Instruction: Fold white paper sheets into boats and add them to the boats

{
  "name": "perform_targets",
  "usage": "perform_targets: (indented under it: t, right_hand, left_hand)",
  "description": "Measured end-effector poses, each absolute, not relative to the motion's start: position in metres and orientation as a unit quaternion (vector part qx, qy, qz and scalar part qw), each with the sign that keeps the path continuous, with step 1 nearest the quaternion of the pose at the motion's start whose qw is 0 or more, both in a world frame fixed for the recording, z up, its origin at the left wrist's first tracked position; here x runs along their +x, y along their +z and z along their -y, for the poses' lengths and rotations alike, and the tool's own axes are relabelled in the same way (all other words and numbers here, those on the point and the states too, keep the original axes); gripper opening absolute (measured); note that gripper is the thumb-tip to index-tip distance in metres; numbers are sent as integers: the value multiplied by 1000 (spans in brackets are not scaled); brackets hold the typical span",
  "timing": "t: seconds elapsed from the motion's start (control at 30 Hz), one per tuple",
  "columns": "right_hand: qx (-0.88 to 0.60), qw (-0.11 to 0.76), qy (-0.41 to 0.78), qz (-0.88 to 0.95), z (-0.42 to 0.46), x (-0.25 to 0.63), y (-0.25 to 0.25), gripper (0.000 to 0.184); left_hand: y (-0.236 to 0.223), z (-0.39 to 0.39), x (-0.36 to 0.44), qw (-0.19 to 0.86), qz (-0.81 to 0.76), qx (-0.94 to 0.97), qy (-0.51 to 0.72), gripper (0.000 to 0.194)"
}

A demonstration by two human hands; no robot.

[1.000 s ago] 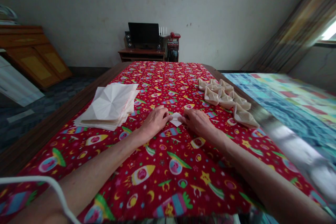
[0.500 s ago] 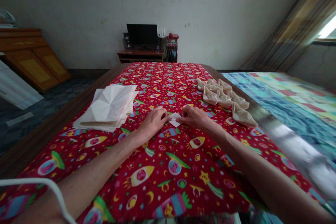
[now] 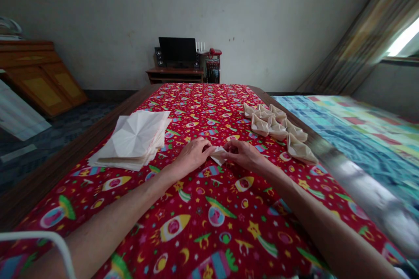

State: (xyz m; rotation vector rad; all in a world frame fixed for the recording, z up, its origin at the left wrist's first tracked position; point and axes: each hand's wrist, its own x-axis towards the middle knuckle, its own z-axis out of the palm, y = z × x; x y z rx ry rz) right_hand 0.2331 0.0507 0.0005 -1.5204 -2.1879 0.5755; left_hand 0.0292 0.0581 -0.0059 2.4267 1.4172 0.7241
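Observation:
Between my two hands is a small folded piece of white paper (image 3: 218, 155), low over the red patterned cloth (image 3: 209, 209). My left hand (image 3: 194, 153) pinches its left corner between thumb and fingers. On the other side, my right hand (image 3: 242, 153) has its thumb and fingers closed at the right edge of the paper. A stack of creased paper sheets (image 3: 134, 137) lies to the left of my left hand. Off to the right sit several folded paper shapes (image 3: 276, 128), grouped in rows.
The cloth covers a long wooden table (image 3: 314, 148). Beyond its far end stand a monitor (image 3: 177, 51) and a red telephone (image 3: 214, 52). A bed with a checked cover (image 3: 360, 126) is on the right, a wooden cabinet (image 3: 46, 78) on the left. A white cable (image 3: 49, 236) crosses near my left forearm.
The paper lay flatter as a diamond before; now its upper part is raised and bent between my fingers. The whole view has shifted slightly, with the scene lower in the picture.

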Motion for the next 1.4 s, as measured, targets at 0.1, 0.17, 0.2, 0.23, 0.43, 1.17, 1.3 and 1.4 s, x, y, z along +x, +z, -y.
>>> perform_targets:
  t: [0.1,0.17,0.2,0.23,0.43,1.17,1.3,1.4]
  right_hand:
    - [-526,211,215,796,-50,233,2,31]
    - [-528,218,209,794,-49,233,2,38]
    - [-532,226,208,789,-49,233,2,41]
    - [-534,237,210,784,-49,232,1,42]
    - [-511,322,240,760,-43,226,0,18]
    - [-424,402,155,797,-34,220,6,17]
    - [-443,417,156,778,-31,216,6,20]
    - [-452,430,173,762,-29,215,7,18]
  left_hand:
    - [-3,-60,30,148,-485,829,234,23]
    - [-1,-59,31,163,-489,823,237,21]
    - [0,-58,32,172,-492,818,242,19]
    - [1,-57,32,181,-494,813,249,17]
    - [3,-50,37,217,-443,817,299,17]
    - [10,-41,37,177,-395,797,421,9]
    - [14,-36,38,184,-400,791,425,11]
    - [17,-33,37,187,-408,780,436,14]
